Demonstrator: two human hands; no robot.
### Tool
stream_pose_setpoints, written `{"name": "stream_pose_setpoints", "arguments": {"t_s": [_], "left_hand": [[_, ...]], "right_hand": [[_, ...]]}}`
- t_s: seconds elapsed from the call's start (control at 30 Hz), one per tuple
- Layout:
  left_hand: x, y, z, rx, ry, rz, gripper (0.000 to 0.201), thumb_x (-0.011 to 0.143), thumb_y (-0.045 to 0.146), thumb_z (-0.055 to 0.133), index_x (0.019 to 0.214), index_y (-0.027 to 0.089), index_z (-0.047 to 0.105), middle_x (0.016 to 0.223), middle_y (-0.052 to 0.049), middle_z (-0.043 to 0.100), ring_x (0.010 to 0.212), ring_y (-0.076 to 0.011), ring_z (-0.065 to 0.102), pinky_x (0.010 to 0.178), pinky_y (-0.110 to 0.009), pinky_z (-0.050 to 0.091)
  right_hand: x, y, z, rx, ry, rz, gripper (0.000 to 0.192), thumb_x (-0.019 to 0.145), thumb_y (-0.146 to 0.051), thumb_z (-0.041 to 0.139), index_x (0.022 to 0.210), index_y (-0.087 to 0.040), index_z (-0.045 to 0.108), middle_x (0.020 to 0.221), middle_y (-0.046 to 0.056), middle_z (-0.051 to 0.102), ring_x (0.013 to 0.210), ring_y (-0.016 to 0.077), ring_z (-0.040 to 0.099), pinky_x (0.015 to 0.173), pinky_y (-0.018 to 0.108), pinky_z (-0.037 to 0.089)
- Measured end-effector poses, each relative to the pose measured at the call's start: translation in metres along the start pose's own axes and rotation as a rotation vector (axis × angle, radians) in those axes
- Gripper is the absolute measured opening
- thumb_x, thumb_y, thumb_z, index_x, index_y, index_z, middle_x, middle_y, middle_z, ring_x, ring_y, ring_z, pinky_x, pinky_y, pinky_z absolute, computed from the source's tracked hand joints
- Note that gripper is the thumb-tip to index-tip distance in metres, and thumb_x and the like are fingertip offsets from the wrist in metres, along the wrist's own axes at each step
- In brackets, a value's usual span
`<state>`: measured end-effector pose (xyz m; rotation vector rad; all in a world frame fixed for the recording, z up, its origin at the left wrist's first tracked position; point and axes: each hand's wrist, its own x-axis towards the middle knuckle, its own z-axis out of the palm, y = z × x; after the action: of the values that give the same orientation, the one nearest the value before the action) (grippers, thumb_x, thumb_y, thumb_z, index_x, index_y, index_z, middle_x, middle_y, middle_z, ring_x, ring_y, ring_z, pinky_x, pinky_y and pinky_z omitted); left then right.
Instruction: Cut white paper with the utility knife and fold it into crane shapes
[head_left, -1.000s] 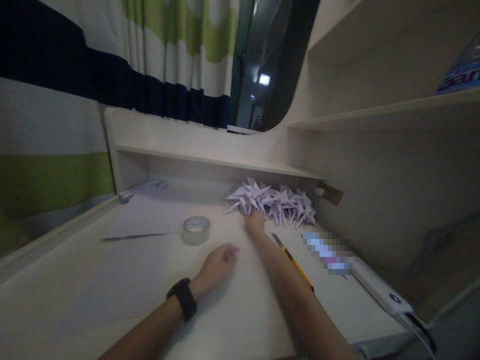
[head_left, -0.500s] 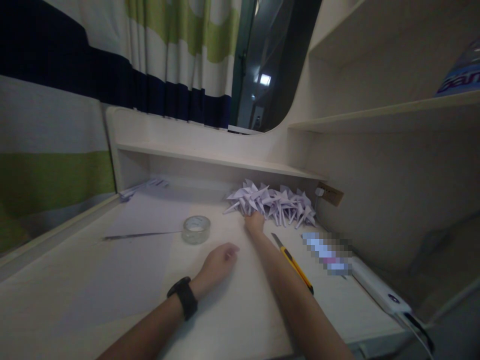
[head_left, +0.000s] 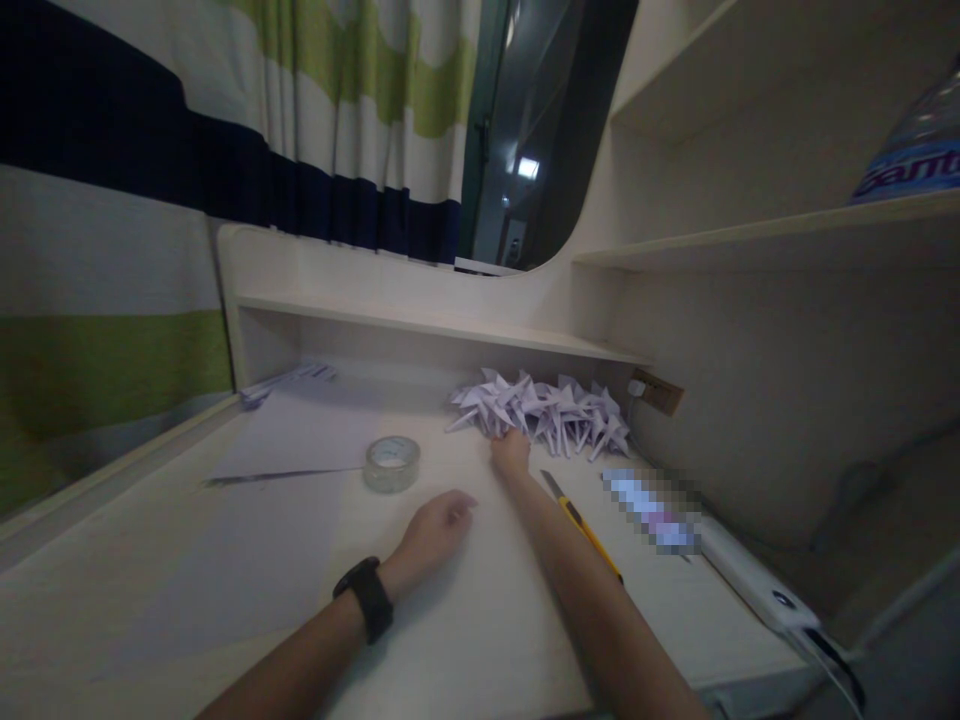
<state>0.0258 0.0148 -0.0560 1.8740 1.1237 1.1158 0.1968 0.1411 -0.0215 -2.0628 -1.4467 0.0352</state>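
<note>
A heap of several pale lilac folded paper cranes lies at the back of the pale desk, under a low shelf. My right hand is stretched out to the heap's front edge, fingers curled against the nearest crane; whether it grips one I cannot tell. My left hand, with a black wrist band, rests on the desk with loosely curled fingers and nothing in it. A roll of clear tape stands to the left of my right hand.
A yellow utility knife lies just right of my right forearm. A white power strip runs along the right edge. A thin dark strip lies on a paper sheet at left. More sheets sit far left.
The view has shifted slightly. My right hand stays at the front of the crane heap and my left hand rests in the same place.
</note>
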Motion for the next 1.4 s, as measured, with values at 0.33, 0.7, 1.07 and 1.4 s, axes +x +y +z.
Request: {"name": "stream_pose_setpoints", "arguments": {"t_s": [0.33, 0.7, 1.07, 1.4], "left_hand": [[0.002, -0.004, 0.002, 0.009, -0.012, 0.017, 0.025, 0.079, 0.021, 0.053, 0.097, 0.016, 0.068, 0.09, -0.007, 0.07, 0.082, -0.0199, 0.063, 0.075, -0.028, 0.046], [0.0, -0.001, 0.001, 0.021, -0.005, 0.021, 0.025, 0.079, 0.022, 0.054, 0.098, 0.016, 0.069, 0.09, -0.007, 0.07, 0.081, -0.0202, 0.062, 0.074, -0.028, 0.045], [-0.001, 0.007, -0.004, 0.116, -0.143, 0.054, 0.024, 0.078, 0.022, 0.055, 0.097, 0.014, 0.068, 0.085, -0.007, 0.069, 0.077, -0.0189, 0.062, 0.071, -0.027, 0.046], [-0.012, 0.043, -0.034, 0.232, -0.557, 0.25, 0.036, 0.069, 0.032, 0.074, 0.102, 0.017, 0.068, 0.103, -0.009, 0.069, 0.092, -0.0228, 0.063, 0.082, -0.031, 0.046]], "right_hand": [[-0.004, -0.001, -0.001, -0.011, 0.0, -0.021, 0.027, 0.082, -0.028, 0.059, 0.092, -0.007, 0.072, 0.092, 0.022, 0.071, 0.089, 0.028, 0.067, 0.073, 0.027, 0.049], [-0.015, 0.003, -0.006, -0.021, 0.031, -0.103, 0.033, 0.081, -0.023, 0.058, 0.105, -0.003, 0.066, 0.103, 0.024, 0.066, 0.099, 0.0284, 0.062, 0.081, 0.029, 0.045], [-0.059, 0.006, -0.032, 0.036, -0.09, -0.38, 0.019, 0.084, -0.022, 0.054, 0.092, -0.013, 0.069, 0.086, 0.01, 0.07, 0.082, 0.019, 0.063, 0.074, 0.025, 0.042], [-0.11, 0.002, -0.041, -0.169, -0.265, -0.768, 0.021, 0.091, -0.021, 0.045, 0.104, -0.018, 0.061, 0.102, 0.008, 0.061, 0.083, 0.0161, 0.061, 0.07, 0.024, 0.041]]}}
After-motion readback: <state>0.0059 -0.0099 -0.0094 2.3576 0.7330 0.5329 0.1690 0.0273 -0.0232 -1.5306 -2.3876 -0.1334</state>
